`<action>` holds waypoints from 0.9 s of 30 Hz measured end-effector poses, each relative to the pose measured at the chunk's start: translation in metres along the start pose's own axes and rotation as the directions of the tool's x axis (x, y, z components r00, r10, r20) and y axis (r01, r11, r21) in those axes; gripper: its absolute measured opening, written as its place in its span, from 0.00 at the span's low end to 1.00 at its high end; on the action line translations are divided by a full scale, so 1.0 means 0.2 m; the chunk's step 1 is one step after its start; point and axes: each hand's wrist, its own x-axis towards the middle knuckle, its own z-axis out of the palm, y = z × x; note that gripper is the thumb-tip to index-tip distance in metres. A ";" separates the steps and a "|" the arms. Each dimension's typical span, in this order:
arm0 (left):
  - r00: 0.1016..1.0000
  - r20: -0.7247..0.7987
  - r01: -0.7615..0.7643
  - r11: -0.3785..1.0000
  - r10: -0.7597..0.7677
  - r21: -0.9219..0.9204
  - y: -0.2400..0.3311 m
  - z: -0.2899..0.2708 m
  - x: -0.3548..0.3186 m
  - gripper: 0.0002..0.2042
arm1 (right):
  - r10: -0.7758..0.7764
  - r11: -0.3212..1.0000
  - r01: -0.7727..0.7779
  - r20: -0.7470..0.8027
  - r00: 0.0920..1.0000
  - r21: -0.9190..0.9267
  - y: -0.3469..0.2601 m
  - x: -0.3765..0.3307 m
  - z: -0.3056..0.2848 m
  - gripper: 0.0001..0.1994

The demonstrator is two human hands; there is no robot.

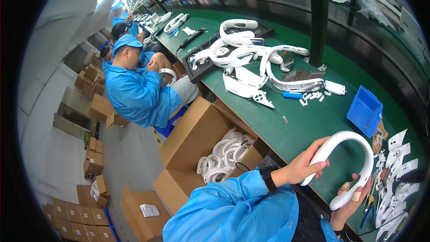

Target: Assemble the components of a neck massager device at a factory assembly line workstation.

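item: white u-shaped neckband shell [354, 152], smooth glossy moulded plastic, rounded arch with two tapering ends; held above the near edge of the green surface [309, 125].

left hand [304, 166]: fingers curled and clamped around the shell's left leg, thumb on top; dark wristband at the wrist, light blue crinkled sleeve behind it.

right hand [347, 204]: closed on the shell's right end from below, thumb pressed on the outer face; beige tape wrapped on one finger.

beyond the hands, farther across the surface: a blue open plastic bin [365, 110], square and tilted; a loose heap of white neckband shells [251, 58], curved and glossy, partly lying on a black tray [197, 69]; a small white rectangular block [335, 88]; a short blue cylinder [292, 95]; scattered small white parts beside it.

right of the right hand: rows of flat white stickers [396, 183] on grey backing, and small hand tools with coloured grips [369, 206], details too small to tell.

left of the left hand, below the surface edge: an open brown cardboard box [197, 134], matt corrugated, holding more white curved shells [221, 159].

farther left: a seated person in a blue coat and cap [134, 89] holding a white shell; folded and stacked cardboard boxes [92, 157] on the grey floor.
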 end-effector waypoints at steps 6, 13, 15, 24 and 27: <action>1.000 0.007 -0.001 1.000 0.001 0.001 0.00 -0.01 0.01 0.37 | -0.014 1.000 0.014 0.001 1.000 -0.015 0.01 0.00 0.00 0.32; 1.000 0.006 -0.005 1.000 0.005 0.005 0.00 0.00 0.00 0.37 | -0.013 1.000 0.012 -0.025 1.000 -0.028 0.00 0.00 0.01 0.32; 1.000 0.008 -0.007 1.000 0.007 0.007 -0.01 0.00 0.00 0.37 | -0.012 1.000 0.011 -0.025 1.000 -0.022 0.00 -0.01 0.01 0.32; 1.000 0.006 -0.009 1.000 0.009 0.008 0.00 0.00 0.01 0.37 | -0.003 1.000 0.003 0.010 1.000 -0.024 0.00 0.00 0.00 0.30; 1.000 0.003 -0.010 1.000 0.010 0.002 0.00 0.00 0.00 0.37 | -0.003 1.000 0.003 -0.007 1.000 -0.030 -0.01 -0.02 0.01 0.32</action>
